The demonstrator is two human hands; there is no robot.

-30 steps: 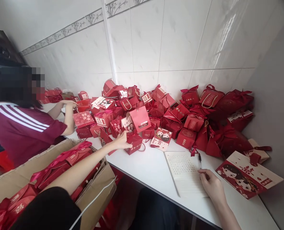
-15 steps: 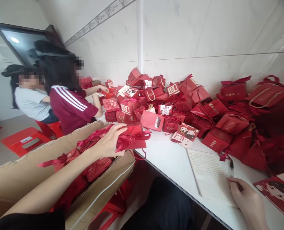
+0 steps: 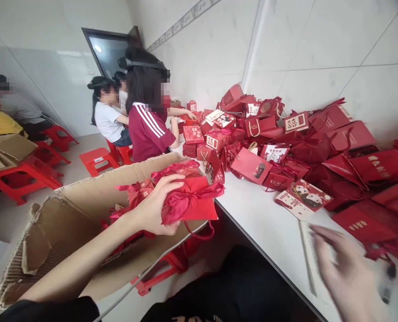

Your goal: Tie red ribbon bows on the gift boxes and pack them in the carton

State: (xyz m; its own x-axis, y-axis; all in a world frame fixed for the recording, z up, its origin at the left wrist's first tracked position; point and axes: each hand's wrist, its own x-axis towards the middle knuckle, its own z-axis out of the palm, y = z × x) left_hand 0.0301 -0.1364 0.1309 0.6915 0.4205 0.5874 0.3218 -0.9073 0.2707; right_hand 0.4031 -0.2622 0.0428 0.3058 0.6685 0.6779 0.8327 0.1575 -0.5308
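My left hand (image 3: 155,203) is closed round a red gift box with a satin ribbon bow (image 3: 197,201). It holds the box above the open cardboard carton (image 3: 81,201), which has several similar red ribboned boxes inside. My right hand (image 3: 343,268) is smeared by motion above the white notebook (image 3: 306,243) on the white table (image 3: 266,228). Its fingers are too blurred to read. A dark pen (image 3: 387,277) shows as a blur just right of that hand.
A big heap of red gift boxes and bags (image 3: 286,138) covers the table back to the tiled wall. A flat printed box (image 3: 301,199) lies near the notebook. A person in a maroon shirt (image 3: 148,129) and others sit on red stools (image 3: 96,158) to the left.
My left hand took a red ribboned box from the pile and carried it left over the carton. The view swung left. My right hand left its rest on the notebook and is moving.
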